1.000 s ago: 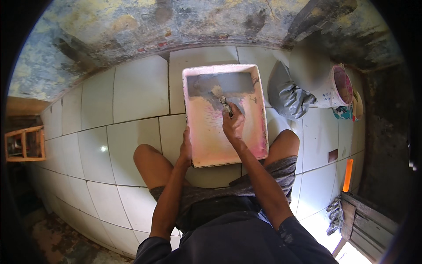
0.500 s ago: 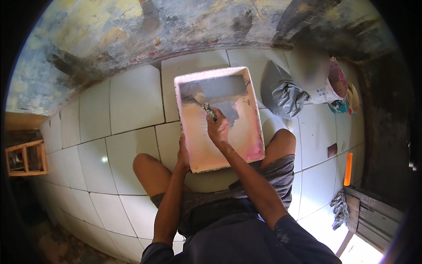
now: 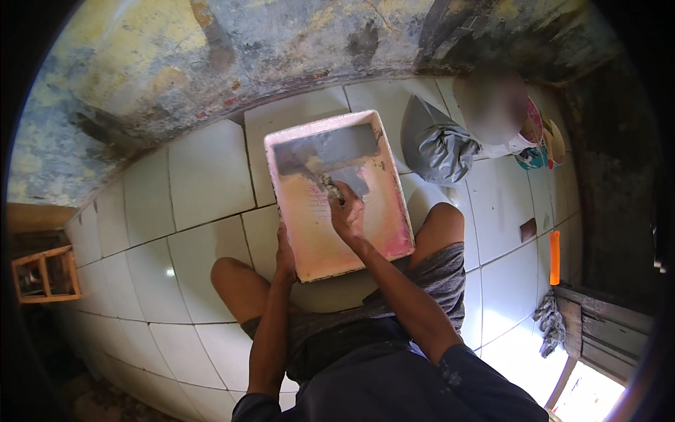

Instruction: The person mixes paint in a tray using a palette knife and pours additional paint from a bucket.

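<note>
A pale pink, stained paint tray (image 3: 320,260) lies tilted slightly between my knees. Smooth grey paste (image 3: 341,144) covers its far end, with an uneven edge of it reaching down the right of the middle. My right hand (image 3: 348,214) is closed round the crusted handle of what looks like a putty knife (image 3: 330,186). Its blade points away from me, at the near edge of the paste. My left hand (image 3: 284,257) grips the tray's left side, fingers partly hidden by the rim.
Right of the tray sits a grey plastic bag (image 3: 439,149). Beyond it are a pink bucket (image 3: 536,121), partly blurred, and a teal container (image 3: 532,157). An orange strip (image 3: 555,257) and a grey rag (image 3: 550,323) lie far right. A patchy wall (image 3: 295,42) rises behind.
The putty knife and my right hand have shifted a little rightward within the tray. My left hand keeps its hold. The whole view has turned slightly.
</note>
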Demonstrator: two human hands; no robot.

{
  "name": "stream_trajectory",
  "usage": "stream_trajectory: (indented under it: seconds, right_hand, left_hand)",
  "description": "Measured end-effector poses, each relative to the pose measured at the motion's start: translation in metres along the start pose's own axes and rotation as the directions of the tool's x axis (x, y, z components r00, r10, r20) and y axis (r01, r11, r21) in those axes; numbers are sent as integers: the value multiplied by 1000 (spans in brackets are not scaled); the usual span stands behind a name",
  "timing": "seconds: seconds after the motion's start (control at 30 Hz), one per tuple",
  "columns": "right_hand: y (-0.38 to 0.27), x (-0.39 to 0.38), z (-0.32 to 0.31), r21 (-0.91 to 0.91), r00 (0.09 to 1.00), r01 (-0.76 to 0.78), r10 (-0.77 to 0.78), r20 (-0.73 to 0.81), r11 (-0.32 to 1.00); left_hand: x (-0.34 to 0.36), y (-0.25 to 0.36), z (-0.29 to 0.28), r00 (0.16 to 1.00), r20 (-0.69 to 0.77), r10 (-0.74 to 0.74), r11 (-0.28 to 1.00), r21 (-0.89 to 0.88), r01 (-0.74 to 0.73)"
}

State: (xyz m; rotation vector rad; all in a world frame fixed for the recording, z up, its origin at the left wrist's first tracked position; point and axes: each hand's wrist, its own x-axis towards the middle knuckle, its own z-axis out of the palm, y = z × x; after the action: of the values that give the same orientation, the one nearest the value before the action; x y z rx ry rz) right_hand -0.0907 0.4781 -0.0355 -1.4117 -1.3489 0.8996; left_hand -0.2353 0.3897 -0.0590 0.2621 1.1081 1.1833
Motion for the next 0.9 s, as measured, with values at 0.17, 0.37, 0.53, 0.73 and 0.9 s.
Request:
stream_trajectory:
  seconds: [0.17,0.37,0.53,0.73,0.9]
  right_hand:
    - [15,-14,-14,-102,997,-65,60,-55,993]
    - [16,-33,-37,-384,985,21,47,167,923]
    - [-23,-40,-80,-371,988,128,-87,127,920]
    - [14,-38,-213,-449,918,58,-225,-327,892]
    - [123,-56,-373,-331,611,-500,55,-790,800]
  left_hand:
    - [1,9,1,997,-68,-27,997,66,31]
    - [8,7,1,998,23,-54,998,-17,55]
    - [19,-6,-26,994,-68,85,969,236,-66]
    - [13,-2,-16,994,102,-34,999,-1,34]
    - [8,3,10,997,77,-5,996,90,-2]
